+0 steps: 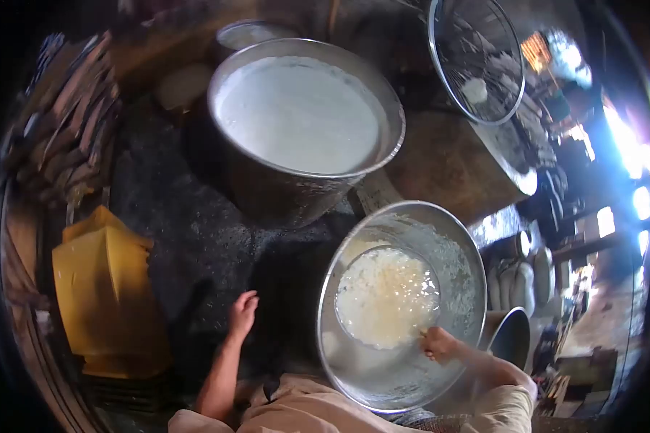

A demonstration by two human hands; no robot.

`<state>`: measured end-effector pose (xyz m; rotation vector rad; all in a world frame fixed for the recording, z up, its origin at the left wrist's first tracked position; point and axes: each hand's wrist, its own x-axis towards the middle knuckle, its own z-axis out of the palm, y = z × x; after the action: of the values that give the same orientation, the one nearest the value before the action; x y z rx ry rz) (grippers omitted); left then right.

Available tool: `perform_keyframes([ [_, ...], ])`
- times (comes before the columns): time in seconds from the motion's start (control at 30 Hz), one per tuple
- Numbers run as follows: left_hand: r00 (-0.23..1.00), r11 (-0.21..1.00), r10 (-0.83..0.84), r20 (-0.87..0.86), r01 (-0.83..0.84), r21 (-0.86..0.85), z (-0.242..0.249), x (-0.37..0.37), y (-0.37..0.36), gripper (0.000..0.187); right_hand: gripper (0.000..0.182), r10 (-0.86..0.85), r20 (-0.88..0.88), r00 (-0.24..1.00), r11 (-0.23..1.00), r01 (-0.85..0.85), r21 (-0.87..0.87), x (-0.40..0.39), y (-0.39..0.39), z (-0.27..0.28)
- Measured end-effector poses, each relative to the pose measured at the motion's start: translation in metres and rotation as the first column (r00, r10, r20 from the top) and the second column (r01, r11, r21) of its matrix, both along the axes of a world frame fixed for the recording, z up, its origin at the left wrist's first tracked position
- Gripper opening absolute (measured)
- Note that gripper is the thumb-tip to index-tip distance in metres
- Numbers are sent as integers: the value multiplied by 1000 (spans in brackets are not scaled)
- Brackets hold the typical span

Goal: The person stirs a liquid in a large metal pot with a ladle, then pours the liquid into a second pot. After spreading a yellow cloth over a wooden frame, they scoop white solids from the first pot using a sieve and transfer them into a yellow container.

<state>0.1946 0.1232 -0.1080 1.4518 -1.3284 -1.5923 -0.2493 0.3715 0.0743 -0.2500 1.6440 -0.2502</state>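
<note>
My right hand [439,343] is closed at the near right edge of a round, thin-rimmed pan [339,303]. Pale, wet curds [386,296] and yellowish liquid fill this pan, which sits inside a wide metal pot [477,278] tilted toward me. White residue coats the pot's inner wall. Off to the left of the pot, my left hand [243,314] hangs over the dark floor, its fingers loosely apart and nothing in it.
Beyond the pot stands a large metal vat [393,148] of white liquid [300,115]. A round wire-mesh strainer [477,61] is at the upper right. Stacked yellow crates [105,296] stand on the left, with firewood [76,119] piled behind. Another metal vessel [511,339] is at the right.
</note>
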Motion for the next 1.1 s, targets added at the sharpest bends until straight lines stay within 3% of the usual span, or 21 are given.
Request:
perform_keyframes([
  [0.03, 998, 996, 67, 8, -68, 63, -8, 35, 5, 23, 12, -111, 162, 980, 994, 107, 37, 4, -10, 7],
  [0.07, 983, 988, 154, -95, -151, 44, -32, 75, 15, 21, 12, -79, 155, 985, 996, 74, 40, 28, -31, 28],
  [0.13, 951, 951, 301, -67, -294, 94, -72, 153, 36, 22, 12, 350, -237, 906, 933, -360, 1, 90, -82, 78],
  [0.17, 925, 918, 378, -34, -369, 146, -71, 187, 47, 22, 12, 386, -232, 893, 918, -396, 1, 98, -89, 64],
  [0.2, 910, 902, 415, -25, -407, 146, -66, 217, 58, 22, 11, 542, -281, 792, 787, -596, -161, 100, -90, 41],
  [0.3, 761, 719, 643, 83, -637, 279, -53, 298, 87, 23, 9, 751, -355, 556, 469, -829, -305, 174, -141, 17],
  [0.33, 714, 669, 697, 63, -680, 301, -53, 323, 97, 23, 8, 573, -132, 809, 774, -587, -236, 210, -161, 12],
  [0.37, 661, 615, 749, 47, -720, 322, -57, 348, 109, 22, 9, 285, 55, 957, 958, -281, -62, 253, -184, 9],
  [0.43, 554, 492, 831, 49, -773, 401, -74, 395, 132, 23, 13, 110, 279, 954, 985, -142, 95, 282, -201, -83],
  [0.57, 321, 280, 945, 65, -895, 348, -45, 452, 174, 30, 7, 462, 140, 876, 887, -457, -72, 505, -281, -84],
  [0.63, 242, 167, 958, 155, -909, 383, -25, 478, 185, 30, 4, 763, -116, 636, 610, -767, -200, 586, -311, -132],
  [0.7, 197, 74, 948, 251, -901, 427, -8, 491, 198, 29, 10, 905, -378, 195, -19, -869, -495, 616, -316, -297],
  [0.8, 185, 71, 958, 218, -893, 445, -33, 500, 253, 32, 17, 833, 138, 535, 406, -423, -810, 744, -333, -341],
  [0.83, 112, -25, 956, 272, -890, 454, -33, 496, 263, 32, 19, 703, -543, 459, -455, -298, -840, 778, -333, -375],
  [0.87, 43, -117, 945, 324, -880, 460, -29, 490, 272, 33, 19, 713, -535, 452, -453, -285, -845, 809, -330, -383],
  [0.93, -158, -284, 952, 263, -778, 561, -32, 477, 300, 34, 20, 784, 93, 613, 311, -259, -914, 885, -329, -385],
  [0.97, -420, -139, 897, -138, -565, 814, -62, 465, 344, 34, 21, 632, 377, 677, 651, -199, -733, 920, -331, -383],
  [1.0, -697, 158, 597, -397, -383, 910, -77, 458, 372, 34, 21, 525, 498, 690, 785, -167, -597, 941, -334, -392],
  [1.03, -697, 152, 593, -402, -394, 907, -89, 438, 397, 34, 22, 385, 591, 709, 892, -121, -436, 962, -336, -401],
  [1.07, -93, 229, 834, -544, -838, 495, -85, 423, 401, 41, 20, 648, 326, 688, 734, -451, -507, 980, -341, -433],
  [1.1, 284, 282, 949, -140, -959, -37, -80, 409, 404, 48, 20, 805, 210, 555, 507, -460, -729, 988, -347, -448],
])
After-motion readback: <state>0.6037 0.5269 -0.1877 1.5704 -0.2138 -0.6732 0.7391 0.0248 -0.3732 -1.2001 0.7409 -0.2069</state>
